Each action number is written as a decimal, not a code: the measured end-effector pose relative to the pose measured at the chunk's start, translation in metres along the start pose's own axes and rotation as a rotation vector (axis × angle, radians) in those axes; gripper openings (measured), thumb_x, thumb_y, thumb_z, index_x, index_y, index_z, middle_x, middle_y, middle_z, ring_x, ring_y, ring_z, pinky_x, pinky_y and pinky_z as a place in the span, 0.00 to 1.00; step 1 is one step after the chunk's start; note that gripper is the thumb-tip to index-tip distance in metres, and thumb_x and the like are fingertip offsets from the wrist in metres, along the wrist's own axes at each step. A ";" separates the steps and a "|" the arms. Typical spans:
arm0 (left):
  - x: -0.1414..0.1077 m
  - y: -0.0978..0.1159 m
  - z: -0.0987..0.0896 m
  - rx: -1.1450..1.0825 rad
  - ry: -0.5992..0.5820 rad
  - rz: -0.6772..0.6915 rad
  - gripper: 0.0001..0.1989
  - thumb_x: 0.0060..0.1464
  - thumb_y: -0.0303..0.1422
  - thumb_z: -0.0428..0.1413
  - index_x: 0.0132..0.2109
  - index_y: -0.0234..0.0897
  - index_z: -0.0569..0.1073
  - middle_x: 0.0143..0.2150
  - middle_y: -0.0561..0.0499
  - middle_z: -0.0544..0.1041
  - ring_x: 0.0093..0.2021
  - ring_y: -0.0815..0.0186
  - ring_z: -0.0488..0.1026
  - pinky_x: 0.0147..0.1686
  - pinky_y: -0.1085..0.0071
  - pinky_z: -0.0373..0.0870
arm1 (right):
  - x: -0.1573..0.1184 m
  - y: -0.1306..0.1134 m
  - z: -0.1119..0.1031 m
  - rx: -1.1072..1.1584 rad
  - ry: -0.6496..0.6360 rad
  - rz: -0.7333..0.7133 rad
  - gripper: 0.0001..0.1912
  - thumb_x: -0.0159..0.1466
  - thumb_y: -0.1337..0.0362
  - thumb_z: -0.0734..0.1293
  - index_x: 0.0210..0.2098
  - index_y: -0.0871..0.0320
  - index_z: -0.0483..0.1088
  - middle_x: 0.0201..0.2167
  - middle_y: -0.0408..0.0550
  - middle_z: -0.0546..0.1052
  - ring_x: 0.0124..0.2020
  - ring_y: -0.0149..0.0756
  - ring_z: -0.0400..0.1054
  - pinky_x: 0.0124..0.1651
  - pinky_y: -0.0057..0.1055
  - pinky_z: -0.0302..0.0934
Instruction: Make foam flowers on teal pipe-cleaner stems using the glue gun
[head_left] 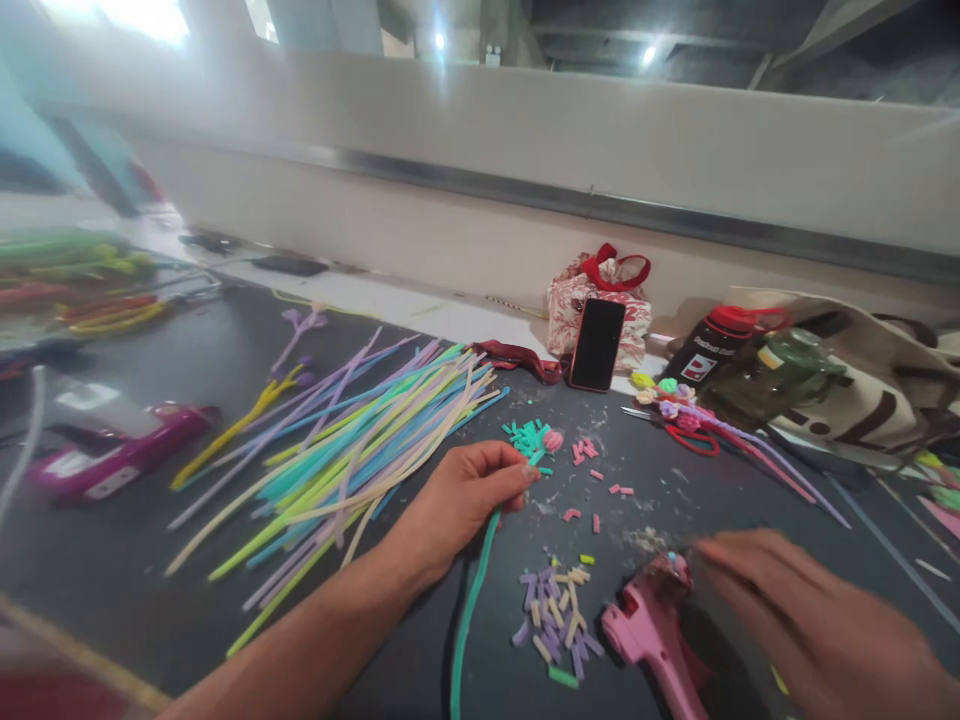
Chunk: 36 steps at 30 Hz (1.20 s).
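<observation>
My left hand (480,485) is closed in a pinch on a long teal-green pipe cleaner (472,610). One end sticks out past my fingertips, and the rest hangs down toward the near edge of the view. Just beyond the fingertips lie short teal pieces (527,437) and a small pink bud-like piece (553,440). My right hand (810,610), smeared by motion, is beside the tip of a pink hot glue gun (652,620); whether its fingers hold anything does not show. Short purple and cream pieces (555,610) form a pile left of the glue gun.
Many coloured pipe cleaners (360,430) spread across the dark table at left. Farther left is a magenta tool (124,450). Behind stand a phone (598,345), a patterned bag (559,310), and a black bottle (709,350). Finished pipe-cleaner flowers (679,400) lie at right.
</observation>
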<state>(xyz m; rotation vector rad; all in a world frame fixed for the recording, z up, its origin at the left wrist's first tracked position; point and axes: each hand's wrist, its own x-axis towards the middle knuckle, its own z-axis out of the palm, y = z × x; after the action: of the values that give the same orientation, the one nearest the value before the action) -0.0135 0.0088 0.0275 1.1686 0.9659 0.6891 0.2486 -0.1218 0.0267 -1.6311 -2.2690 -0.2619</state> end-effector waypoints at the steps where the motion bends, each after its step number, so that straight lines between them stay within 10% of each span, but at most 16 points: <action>1: 0.001 0.000 -0.001 -0.011 0.010 -0.003 0.10 0.46 0.38 0.56 0.27 0.34 0.68 0.20 0.57 0.67 0.18 0.76 0.61 0.18 0.79 0.55 | 0.017 -0.002 0.000 0.024 -0.038 -0.009 0.11 0.64 0.61 0.56 0.42 0.51 0.68 0.36 0.46 0.75 0.35 0.34 0.72 0.33 0.26 0.65; 11: 0.008 -0.003 -0.005 -0.076 0.036 0.008 0.09 0.46 0.36 0.55 0.29 0.35 0.67 0.21 0.57 0.67 0.18 0.75 0.65 0.17 0.80 0.60 | 0.142 -0.012 0.061 0.248 -0.394 -0.036 0.11 0.60 0.70 0.59 0.34 0.57 0.73 0.30 0.45 0.76 0.33 0.33 0.69 0.35 0.26 0.59; 20: 0.008 0.001 -0.006 -0.142 0.016 0.003 0.10 0.45 0.36 0.57 0.27 0.35 0.66 0.19 0.58 0.66 0.16 0.76 0.63 0.14 0.81 0.60 | 0.143 -0.020 0.089 0.303 -0.422 0.035 0.08 0.57 0.71 0.59 0.28 0.57 0.69 0.27 0.46 0.72 0.29 0.33 0.65 0.32 0.27 0.54; 36: 0.008 -0.006 -0.002 -0.196 -0.020 0.001 0.12 0.43 0.38 0.58 0.27 0.32 0.68 0.21 0.55 0.70 0.17 0.74 0.68 0.15 0.80 0.63 | 0.134 -0.057 0.053 0.989 -0.295 0.444 0.03 0.55 0.66 0.61 0.25 0.57 0.63 0.16 0.35 0.65 0.15 0.25 0.59 0.18 0.21 0.56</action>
<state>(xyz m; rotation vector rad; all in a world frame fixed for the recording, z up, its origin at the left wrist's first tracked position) -0.0125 0.0150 0.0198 1.0018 0.8599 0.7542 0.1476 -0.0044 0.0294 -1.5465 -1.6323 1.0813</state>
